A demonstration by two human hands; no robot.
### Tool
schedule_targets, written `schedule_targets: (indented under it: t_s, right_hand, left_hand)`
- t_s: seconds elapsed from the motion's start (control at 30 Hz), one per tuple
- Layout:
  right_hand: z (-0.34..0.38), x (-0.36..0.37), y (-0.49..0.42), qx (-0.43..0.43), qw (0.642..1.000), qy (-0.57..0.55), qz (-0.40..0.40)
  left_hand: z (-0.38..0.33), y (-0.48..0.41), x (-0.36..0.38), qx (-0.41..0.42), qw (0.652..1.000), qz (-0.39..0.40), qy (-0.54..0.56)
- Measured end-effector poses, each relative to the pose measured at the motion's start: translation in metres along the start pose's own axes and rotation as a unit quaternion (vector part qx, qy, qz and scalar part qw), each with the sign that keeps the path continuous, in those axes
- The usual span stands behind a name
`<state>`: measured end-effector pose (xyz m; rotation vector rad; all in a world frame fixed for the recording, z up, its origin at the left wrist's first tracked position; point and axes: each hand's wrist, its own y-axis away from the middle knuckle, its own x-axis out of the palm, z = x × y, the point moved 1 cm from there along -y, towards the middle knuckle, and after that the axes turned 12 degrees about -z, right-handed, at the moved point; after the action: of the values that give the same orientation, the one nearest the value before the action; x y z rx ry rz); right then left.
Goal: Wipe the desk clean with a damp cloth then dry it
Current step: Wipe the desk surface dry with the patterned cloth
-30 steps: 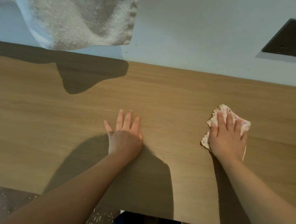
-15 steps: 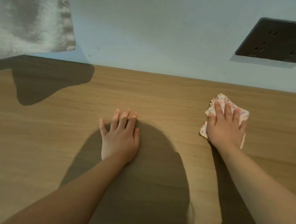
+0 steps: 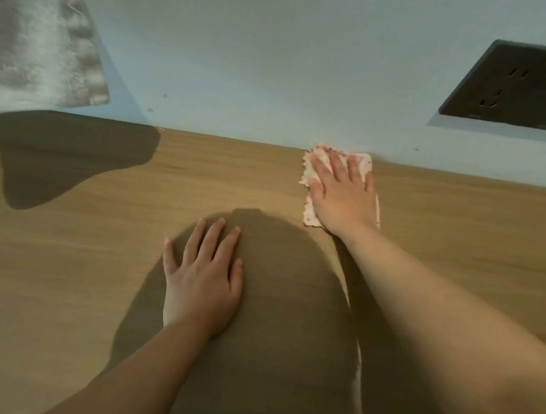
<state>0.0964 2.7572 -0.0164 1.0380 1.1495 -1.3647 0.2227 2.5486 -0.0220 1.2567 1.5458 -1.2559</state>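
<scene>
The right hand (image 3: 342, 194) lay flat, fingers straight, pressing the patterned cloth (image 3: 309, 213) onto the wooden table (image 3: 73, 259) at the foot of the wall (image 3: 273, 64). The left hand (image 3: 201, 282) rested flat and released on the bare table, farther from the wall, holding nothing. A grey towel (image 3: 36, 42) hung before the wall, and a dark socket panel (image 3: 518, 93) sat on the wall.

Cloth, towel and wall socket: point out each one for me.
cloth (image 3: 309, 212), head view, on its lower left edge.
towel (image 3: 43, 43), head view, on the middle of the hanging part.
socket (image 3: 518, 93), head view, on the middle of the dark faceplate.
</scene>
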Motion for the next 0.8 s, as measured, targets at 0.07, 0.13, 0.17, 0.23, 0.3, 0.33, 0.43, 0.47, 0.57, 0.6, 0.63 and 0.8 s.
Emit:
schedule_targets:
  t_s: [0.07, 0.13, 0.17, 0.23, 0.3, 0.33, 0.43, 0.47, 0.57, 0.6, 0.63, 0.8]
  right_hand:
    - [-0.049, -0.011, 0.012, 0.115, 0.993, 0.020, -0.007]
    - [-0.069, -0.020, 0.021, 0.227, 0.974, 0.017, -0.008]
    - [-0.064, -0.020, 0.025, 0.253, 0.967, 0.024, -0.014]
    - [-0.030, -0.016, 0.036, 0.197, 0.979, 0.036, -0.039]
    - [0.020, -0.007, 0.058, 0.015, 0.999, 0.001, -0.047]
    - [0.039, -0.003, 0.071, -0.070, 0.997, -0.022, -0.022]
    - [0.027, -0.010, 0.068, -0.145, 0.989, 0.017, 0.030]
    - [0.005, -0.012, 0.061, -0.096, 0.994, 0.040, 0.031]
    - [-0.070, -0.023, 0.054, 0.166, 0.986, 0.020, 0.011]
    - [-0.078, -0.029, 0.061, 0.223, 0.975, 0.006, 0.006]
    - [-0.076, -0.029, 0.070, 0.240, 0.971, 0.011, 0.001]
    - [0.008, -0.022, 0.142, -0.101, 0.994, -0.033, -0.037]
  left_hand:
    - [-0.001, 0.000, 0.000, -0.001, 1.000, 0.002, -0.005]
    - [-0.001, -0.001, 0.000, 0.001, 1.000, 0.010, -0.008]
    - [-0.001, 0.000, 0.000, 0.001, 1.000, 0.013, -0.008]
    - [-0.001, 0.000, 0.000, 0.001, 1.000, 0.015, -0.006]
    - [-0.001, 0.000, 0.000, 0.001, 1.000, 0.011, -0.005]
    - [-0.001, -0.001, 0.000, 0.001, 1.000, 0.010, -0.005]
    - [-0.002, -0.001, -0.002, 0.007, 1.000, 0.012, 0.000]
    - [-0.002, -0.001, -0.002, 0.008, 1.000, 0.014, 0.002]
    - [-0.002, -0.001, -0.002, 0.002, 1.000, 0.024, 0.003]
    - [-0.003, -0.001, -0.001, -0.004, 1.000, 0.025, 0.002]
    - [-0.004, -0.001, -0.002, -0.007, 1.000, 0.024, 0.002]
    - [-0.027, -0.004, -0.005, -0.005, 0.998, 0.060, -0.018]
